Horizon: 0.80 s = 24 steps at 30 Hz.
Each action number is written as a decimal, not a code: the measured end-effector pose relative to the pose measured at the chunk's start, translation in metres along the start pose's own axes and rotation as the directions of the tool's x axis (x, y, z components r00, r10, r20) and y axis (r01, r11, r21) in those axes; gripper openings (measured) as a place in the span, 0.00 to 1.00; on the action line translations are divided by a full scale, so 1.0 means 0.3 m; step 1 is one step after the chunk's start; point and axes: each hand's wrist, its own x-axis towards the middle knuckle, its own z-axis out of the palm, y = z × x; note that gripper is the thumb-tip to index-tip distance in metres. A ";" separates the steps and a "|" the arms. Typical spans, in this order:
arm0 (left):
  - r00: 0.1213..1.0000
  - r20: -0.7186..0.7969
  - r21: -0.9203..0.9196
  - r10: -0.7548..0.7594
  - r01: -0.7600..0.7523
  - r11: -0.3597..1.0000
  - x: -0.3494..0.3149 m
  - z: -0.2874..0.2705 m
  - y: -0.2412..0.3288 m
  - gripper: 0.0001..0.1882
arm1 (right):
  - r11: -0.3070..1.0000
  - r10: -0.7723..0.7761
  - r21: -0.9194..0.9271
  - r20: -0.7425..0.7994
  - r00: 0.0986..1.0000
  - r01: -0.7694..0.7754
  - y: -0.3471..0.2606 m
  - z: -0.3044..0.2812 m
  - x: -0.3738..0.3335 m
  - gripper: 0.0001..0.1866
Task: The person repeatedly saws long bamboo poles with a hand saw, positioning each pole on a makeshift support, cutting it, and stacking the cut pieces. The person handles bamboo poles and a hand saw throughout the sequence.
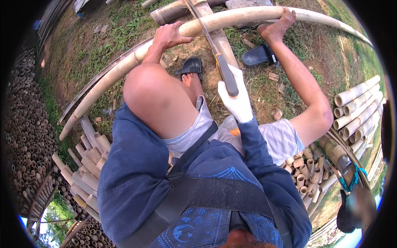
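Note:
A long pale bamboo pole [235,16] runs across the far side in front of me, curved by the lens. My left hand [167,36], bare, is closed over it left of the saw, thumb along the near side. My right hand [236,97], in a white knitted glove, grips the dark handle of a handsaw [225,72] with an orange part near the blade. The saw's blade crosses the pole just right of my left hand; how deep it sits cannot be made out. My bare right foot [279,27] presses on the pole farther right.
Under the pole lies a thicker bamboo support [223,41]. A loose black sandal [258,56] rests on the grass near my sandalled left foot [191,70]. Cut bamboo is stacked at left [29,115], right [359,105] and lower right [304,173]. A teal cord [353,177] is tied round poles.

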 end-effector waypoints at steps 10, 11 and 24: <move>0.996 0.068 -0.015 -0.065 0.066 0.998 -0.020 -0.002 0.050 0.53 | 0.984 0.148 0.091 0.089 0.985 -0.156 0.057 -0.007 0.120 0.27; 0.997 0.050 -0.017 -0.057 0.058 0.998 0.001 -0.007 0.055 0.54 | 0.996 0.040 0.072 0.114 0.993 -0.048 0.084 0.025 0.258 0.27; 0.998 0.018 0.017 -0.066 0.065 0.998 -0.025 0.029 -0.026 0.55 | 0.964 0.177 -0.216 0.076 0.981 -0.157 -0.092 -0.201 -0.361 0.33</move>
